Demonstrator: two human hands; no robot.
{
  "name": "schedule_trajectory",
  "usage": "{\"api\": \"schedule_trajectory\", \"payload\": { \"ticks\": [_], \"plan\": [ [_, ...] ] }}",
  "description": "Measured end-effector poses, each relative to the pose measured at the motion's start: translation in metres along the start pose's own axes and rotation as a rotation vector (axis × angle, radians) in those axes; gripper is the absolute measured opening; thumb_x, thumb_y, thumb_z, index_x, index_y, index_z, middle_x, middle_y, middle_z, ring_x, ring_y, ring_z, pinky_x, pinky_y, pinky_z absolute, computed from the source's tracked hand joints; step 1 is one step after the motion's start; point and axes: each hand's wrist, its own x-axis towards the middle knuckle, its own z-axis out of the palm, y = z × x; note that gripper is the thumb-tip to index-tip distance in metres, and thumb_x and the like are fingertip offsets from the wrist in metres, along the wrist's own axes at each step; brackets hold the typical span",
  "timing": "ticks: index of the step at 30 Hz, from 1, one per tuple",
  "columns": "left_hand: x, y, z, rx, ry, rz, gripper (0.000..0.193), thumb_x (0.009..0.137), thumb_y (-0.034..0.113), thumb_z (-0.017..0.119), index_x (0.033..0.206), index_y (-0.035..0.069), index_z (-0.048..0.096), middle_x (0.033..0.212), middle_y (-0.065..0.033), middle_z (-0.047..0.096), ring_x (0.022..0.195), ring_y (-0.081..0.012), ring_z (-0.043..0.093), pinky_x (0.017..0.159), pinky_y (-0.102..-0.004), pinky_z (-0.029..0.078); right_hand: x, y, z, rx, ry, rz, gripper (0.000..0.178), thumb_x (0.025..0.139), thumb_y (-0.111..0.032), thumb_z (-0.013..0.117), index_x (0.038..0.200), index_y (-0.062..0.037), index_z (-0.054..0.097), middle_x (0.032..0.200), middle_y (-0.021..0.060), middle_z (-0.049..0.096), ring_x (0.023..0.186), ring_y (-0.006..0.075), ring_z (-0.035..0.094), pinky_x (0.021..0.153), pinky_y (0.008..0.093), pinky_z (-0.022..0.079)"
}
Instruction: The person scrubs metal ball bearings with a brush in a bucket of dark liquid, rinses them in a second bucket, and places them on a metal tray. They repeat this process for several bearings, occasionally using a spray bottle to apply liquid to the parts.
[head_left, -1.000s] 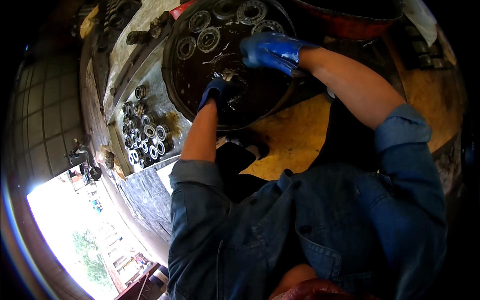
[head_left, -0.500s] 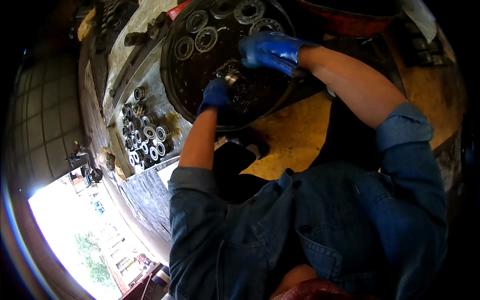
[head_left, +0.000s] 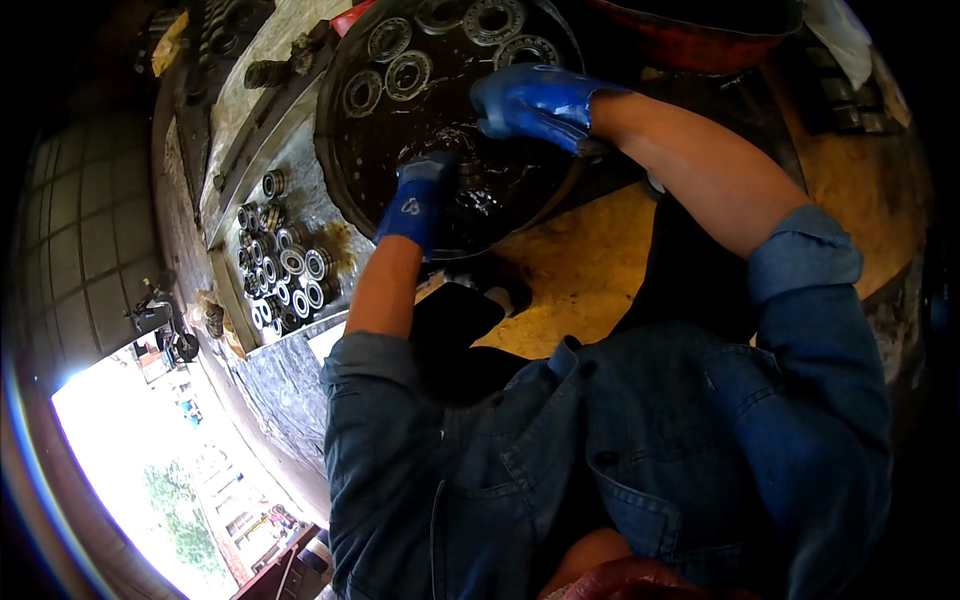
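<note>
The left hand (head_left: pixel 418 198) and right hand (head_left: pixel 532 102) are hiding whether they grip anything, while wet rolling bearings (head_left: pixel 408 95) are looking heavy, rigid, slippery, suiting outer-rim holds.

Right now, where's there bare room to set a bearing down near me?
There's a bare patch on the metal tray between the clustered bearings and the basin; the yellowish surface between basin and your shirt looks mostly bare too. Crowded: the tray's near end, with those bearings, and the basin's far side, with bearing rings and your right hand.
</note>
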Motion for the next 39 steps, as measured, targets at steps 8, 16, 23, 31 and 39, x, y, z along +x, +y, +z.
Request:
{"api": "schedule_trajectory", "payload": {
  "ticks": [8,16,23,31,39],
  "plan": [
    [0.014,-0.018,0.039,-0.197,0.239,-0.102,0.040,0.080,0.032,0.072,0.108,0.003,0.072,0.100,-0.0213,0.072,0.092,-0.0331,0.070,0.079,-0.0416,0.055,0.001,0.003,0.003,0.035,-0.050,-0.015,0.039,0.090,-0.033,0.063,0.118,-0.0064,0.066,0.111,0.0159,0.070,0.103,0.0328,0.067,0.089,0.0451,0.052],
    [-0.001,0.008,0.015,-0.104,0.140,-0.150,0.035,0.088,0.028,0.064,0.114,0.005,0.068,0.112,-0.0216,0.070,0.101,-0.0380,0.069,0.083,-0.0445,0.055,0.000,-0.006,-0.002,-0.014,-0.104,0.032,0.042,0.089,-0.034,0.063,0.121,-0.0064,0.065,0.112,0.0167,0.070,0.105,0.0330,0.067,0.090,0.0451,0.052],
    [0.004,0.006,0.001,-0.347,-0.014,-0.295,0.032,0.088,0.025,0.067,0.116,0.011,0.070,0.118,-0.0195,0.069,0.112,-0.0347,0.067,0.095,-0.0441,0.052,0.010,-0.011,-0.003,-0.087,-0.145,0.089,0.043,0.087,-0.034,0.065,0.120,-0.0062,0.065,0.112,0.0163,0.070,0.104,0.0328,0.067,0.089,0.0457,0.053],
    [0.015,-0.020,0.020,-0.404,0.016,-0.309,0.040,0.089,0.039,0.063,0.110,0.007,0.071,0.105,-0.0211,0.072,0.101,-0.0380,0.068,0.084,-0.0443,0.054,0.016,0.030,0.023,-0.084,0.181,-0.437,0.043,0.088,-0.032,0.065,0.122,-0.0052,0.064,0.110,0.0155,0.070,0.101,0.0311,0.068,0.088,0.0452,0.054],
    [0.012,0.001,0.008,-0.258,-0.005,-0.291,0.037,0.083,0.028,0.070,0.114,0.010,0.071,0.114,-0.0194,0.071,0.109,-0.0337,0.068,0.091,-0.0431,0.054,0.024,0.012,0.017,-0.102,-0.101,-0.050,0.045,0.087,-0.031,0.066,0.123,-0.0042,0.063,0.111,0.0163,0.070,0.102,0.0304,0.068,0.089,0.0440,0.054]
  ]
}}
